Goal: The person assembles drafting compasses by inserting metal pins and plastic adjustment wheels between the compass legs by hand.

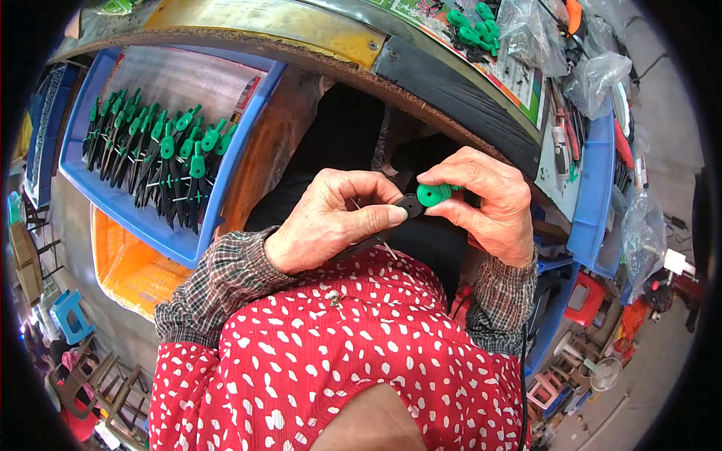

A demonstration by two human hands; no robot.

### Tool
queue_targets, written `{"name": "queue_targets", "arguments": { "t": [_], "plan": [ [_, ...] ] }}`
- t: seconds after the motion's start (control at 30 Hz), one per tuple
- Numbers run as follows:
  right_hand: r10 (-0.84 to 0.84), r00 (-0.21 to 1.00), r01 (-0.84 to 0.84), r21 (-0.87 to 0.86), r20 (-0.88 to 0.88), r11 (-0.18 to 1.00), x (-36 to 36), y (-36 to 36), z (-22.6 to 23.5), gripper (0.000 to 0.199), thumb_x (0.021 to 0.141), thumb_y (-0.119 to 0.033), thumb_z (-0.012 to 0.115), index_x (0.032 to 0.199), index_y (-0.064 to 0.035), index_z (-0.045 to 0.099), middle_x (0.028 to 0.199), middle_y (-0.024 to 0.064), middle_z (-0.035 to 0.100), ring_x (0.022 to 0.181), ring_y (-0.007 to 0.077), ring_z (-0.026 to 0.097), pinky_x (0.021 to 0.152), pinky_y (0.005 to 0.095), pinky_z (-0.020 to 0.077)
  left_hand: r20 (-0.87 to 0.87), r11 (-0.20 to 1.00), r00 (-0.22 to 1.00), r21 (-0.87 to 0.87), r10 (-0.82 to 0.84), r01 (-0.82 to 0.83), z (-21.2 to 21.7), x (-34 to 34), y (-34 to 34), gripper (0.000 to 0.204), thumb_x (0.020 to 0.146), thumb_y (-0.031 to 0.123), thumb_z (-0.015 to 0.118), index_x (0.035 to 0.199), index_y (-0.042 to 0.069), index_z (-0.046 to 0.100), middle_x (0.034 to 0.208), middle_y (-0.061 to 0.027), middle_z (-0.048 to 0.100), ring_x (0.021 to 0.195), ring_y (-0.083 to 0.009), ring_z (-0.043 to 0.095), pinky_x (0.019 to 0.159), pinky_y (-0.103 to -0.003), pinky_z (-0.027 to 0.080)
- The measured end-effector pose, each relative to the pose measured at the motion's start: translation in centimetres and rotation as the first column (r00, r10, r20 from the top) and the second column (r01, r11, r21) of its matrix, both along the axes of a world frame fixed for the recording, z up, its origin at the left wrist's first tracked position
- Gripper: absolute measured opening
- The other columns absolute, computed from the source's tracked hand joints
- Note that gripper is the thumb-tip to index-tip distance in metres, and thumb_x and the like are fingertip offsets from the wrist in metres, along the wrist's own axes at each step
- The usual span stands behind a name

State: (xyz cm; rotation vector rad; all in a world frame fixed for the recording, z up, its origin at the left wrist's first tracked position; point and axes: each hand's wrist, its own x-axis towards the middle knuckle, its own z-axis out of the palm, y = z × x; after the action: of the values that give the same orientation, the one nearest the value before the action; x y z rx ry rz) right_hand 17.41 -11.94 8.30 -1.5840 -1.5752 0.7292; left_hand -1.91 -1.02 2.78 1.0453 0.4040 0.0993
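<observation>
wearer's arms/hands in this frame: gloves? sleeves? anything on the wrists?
No gloves: left hand and right hand are bare, with no rings or watch showing. Both forearms wear dark plaid sleeves with gathered cuffs at the wrists. Below them, a red garment with white spots covers the upper arms.

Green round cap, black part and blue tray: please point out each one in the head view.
green round cap (434,195), head view, on its ribbed front face.
black part (411,204), head view, on its round end beside the thumb.
blue tray (162,233), head view, on its near rim.
</observation>
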Motion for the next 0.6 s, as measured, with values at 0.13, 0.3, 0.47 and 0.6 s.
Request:
{"name": "queue_targets", "arguments": {
  "t": [0.13,0.3,0.47,0.6],
  "plan": [
    [0.094,0.996,-0.094,0.006,-0.008,0.996,0.3,0.05,-0.01,0.029,0.069,-0.002,0.076,0.098,-0.0015,0.068,0.084,0.0077,0.064,0.073,0.0174,0.061,0.062,0.0271,0.0493,0.022,0.999,0.999,-0.014,-0.036,0.036,-0.05,0.31,0.04,0.011,0.088,0.009,0.066,0.094,0.0,0.064,0.078,0.0031,0.06,0.068,-0.001,0.051,0.06,-0.017,0.041],
    [0.133,0.991,-0.133,-0.001,-0.019,0.991,0.4,0.17,-0.13,0.028,0.069,-0.002,0.075,0.097,-0.0007,0.068,0.083,0.0088,0.063,0.075,0.0197,0.063,0.064,0.029,0.0513,0.027,0.999,0.998,-0.012,-0.052,0.053,-0.09,0.58,-0.03,0.011,0.088,0.008,0.066,0.094,-0.001,0.064,0.079,0.003,0.06,0.069,-0.001,0.05,0.06,-0.018,0.041],
    [0.186,0.981,-0.187,-0.02,-0.054,0.982,0.75,0.15,-0.26,0.028,0.07,-0.001,0.074,0.096,-0.0006,0.068,0.082,0.0091,0.063,0.074,0.0201,0.063,0.064,0.029,0.0514,0.035,0.994,0.998,0.091,-0.058,0.055,-0.08,0.64,0.02,0.01,0.088,0.009,0.066,0.092,0.0,0.065,0.075,0.0035,0.059,0.066,-0.0006,0.048,0.057,-0.018,0.037],
    [0.189,0.98,-0.19,-0.011,-0.068,0.982,0.81,0.17,-0.69,0.027,0.07,-0.003,0.074,0.096,-0.0011,0.068,0.081,0.0088,0.063,0.073,0.0207,0.062,0.064,0.0298,0.0513,0.039,0.985,0.999,0.168,-0.034,0.027,-0.32,0.78,-0.06,0.009,0.087,0.008,0.065,0.091,0.0,0.065,0.07,0.0052,0.056,0.06,0.0005,0.044,0.052,-0.017,0.033]
  ]
}}
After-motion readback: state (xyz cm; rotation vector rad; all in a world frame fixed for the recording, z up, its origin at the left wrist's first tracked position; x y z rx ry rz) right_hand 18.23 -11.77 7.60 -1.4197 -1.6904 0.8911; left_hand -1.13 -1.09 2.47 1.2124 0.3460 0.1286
